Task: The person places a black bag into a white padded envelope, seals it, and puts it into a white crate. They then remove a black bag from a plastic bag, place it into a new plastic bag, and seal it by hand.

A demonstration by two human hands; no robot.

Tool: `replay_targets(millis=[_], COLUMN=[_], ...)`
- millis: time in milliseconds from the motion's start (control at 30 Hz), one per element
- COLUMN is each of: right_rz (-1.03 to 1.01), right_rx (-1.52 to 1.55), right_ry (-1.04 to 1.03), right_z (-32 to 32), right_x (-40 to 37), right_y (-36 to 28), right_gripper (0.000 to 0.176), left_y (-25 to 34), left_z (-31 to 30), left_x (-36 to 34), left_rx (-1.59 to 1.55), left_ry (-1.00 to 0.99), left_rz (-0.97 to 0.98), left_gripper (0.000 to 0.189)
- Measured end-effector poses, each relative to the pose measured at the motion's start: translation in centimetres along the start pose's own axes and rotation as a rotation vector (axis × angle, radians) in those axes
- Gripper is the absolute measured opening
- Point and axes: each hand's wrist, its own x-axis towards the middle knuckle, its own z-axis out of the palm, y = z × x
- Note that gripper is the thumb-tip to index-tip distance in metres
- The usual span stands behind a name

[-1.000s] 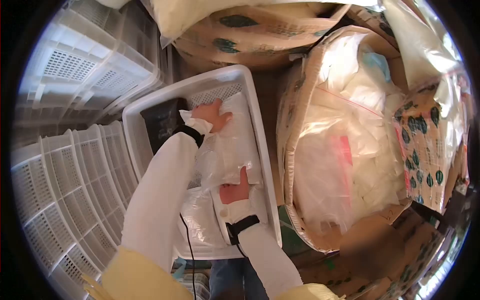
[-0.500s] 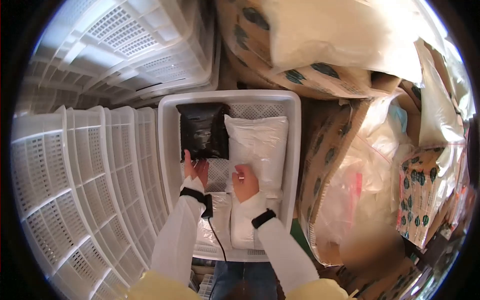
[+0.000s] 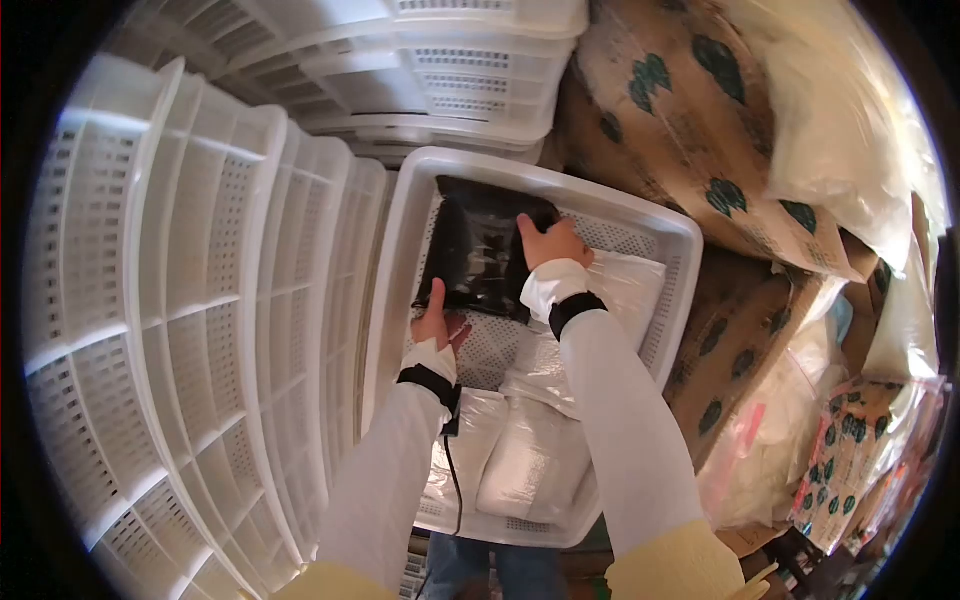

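A black plastic bag (image 3: 485, 240), flat and shiny, lies in the far left part of a white plastic basket (image 3: 690, 250). My right hand (image 3: 555, 245) grips its right edge, thumb on top and fingers over the side. At the bag's near left corner is my left hand (image 3: 438, 325), open, with the thumb against the bag and the fingers apart below its edge. A white bag (image 3: 625, 290) lies on the right side of the basket, partly behind my right arm. Two more white bags, one at the near left (image 3: 470, 440) and one in the near middle (image 3: 535, 460), lie side by side.
Nested white baskets (image 3: 200, 300) line the left side, and more are stacked (image 3: 430, 80) behind. Cardboard boxes with dark green leaf prints (image 3: 680, 130) stand at the right, with clear plastic bags (image 3: 840, 120) on and in them. A cable (image 3: 455, 490) hangs from my left wristband.
My right hand has moved up from over the white bags onto the black bag's right edge. My left hand has come to its near left corner. The view has turned and shifted.
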Motion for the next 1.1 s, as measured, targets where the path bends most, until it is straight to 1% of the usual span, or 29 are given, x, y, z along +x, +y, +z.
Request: replay_targets(millis=[33,67,100,133,167,233,267,333,367,400,467,567,633,700,767,800,867,900,967,1000,1100], right_rz=[0.038,0.076,0.114,0.173,0.201,0.247,0.130,0.137,0.224,0.243,0.278,0.032,0.047,0.083,0.127,0.094,0.027,-0.006,-0.082,-0.085,-0.018], right_rx=[0.004,0.008,0.014,0.096,0.181,0.290,0.354,0.353,0.321,0.361,0.448,0.530,0.435,0.349,0.276,0.260,0.224,0.166,0.049,-0.053,-0.130], right_ry=[0.011,0.019,0.027,-0.071,-0.114,-0.246,-0.290,-0.210,-0.196,-0.208,-0.233,-0.086,-0.183,-0.220,-0.188,-0.175,-0.152,-0.148,-0.135,-0.077,-0.100], right_z=[-0.2,-0.2,-0.3,-1.0,-0.6,-0.8,-1.0,0.0,-0.1,-0.3,-0.5,1.5,1.2,0.3,-0.3,-0.1,0.3,-0.1,-0.9,-0.4,-0.4], right_x=[-0.3,-0.5,-0.6,0.0,1.7,3.0,3.1,3.4,3.3,3.3,3.3,3.9,4.1,3.1,2.3,2.4,2.5,1.7,0.3,0.0,-0.4], right_y=[-0.7,-1.1,-1.4,-1.5,-1.1,-1.0,-0.5,-0.1,-0.2,-0.2,-0.3,1.3,1.5,1.1,0.4,0.6,1.0,0.8,0.4,0.2,-0.5], right_gripper=[0.080,0.085,0.091,0.105,0.108,0.110,0.110,0.099,0.090,0.089,0.086,0.086,0.097,0.101,0.100,0.100,0.099,0.100,0.101,0.104,0.105], left_y=[0.0,0.0,-0.1,-0.2,-0.2,-0.7,-0.9,-1.6,-1.9,-2.2,-2.8,-3.6,-3.6,-3.5,-3.7,-3.8,-5.0,-4.6,-2.9,-1.5,2.2], left_z=[0.1,-0.2,-0.6,-1.0,-1.1,-1.4,-1.3,-0.7,0.1,0.9,2.5,3.9,4.2,4.1,4.4,4.5,4.1,4.0,3.4,3.2,2.4], left_x=[-0.5,-1.2,-1.4,-1.5,-1.7,-1.8,-1.8,-1.4,-1.9,-2.3,-2.6,-3.1,-3.3,-3.6,-3.6,-3.6,-0.9,-0.5,-1.1,-1.8,-1.8], left_rx=[-0.008,-0.030,-0.080,-0.130,-0.178,-0.203,-0.219,-0.250,-0.264,-0.273,-0.280,-0.297,-0.300,-0.299,-0.320,-0.332,-0.093,0.031,0.488,0.720,1.003], left_ry=[0.026,-0.031,-0.052,-0.075,-0.102,-0.162,-0.201,-0.282,-0.324,-0.364,-0.335,-0.280,-0.253,-0.233,-0.178,-0.150,0.054,0.159,0.384,0.490,0.337], left_rz=[-0.005,-0.008,-0.050,-0.092,-0.133,-0.156,-0.168,-0.193,-0.207,-0.220,-0.213,-0.197,-0.193,-0.200,-0.194,-0.193,0.018,0.122,0.697,0.983,1.347], left_gripper=[0.105,0.106,0.106,0.106,0.105,0.107,0.108,0.111,0.113,0.115,0.118,0.121,0.123,0.123,0.115,0.111,0.092,0.083,0.067,0.059,0.055])
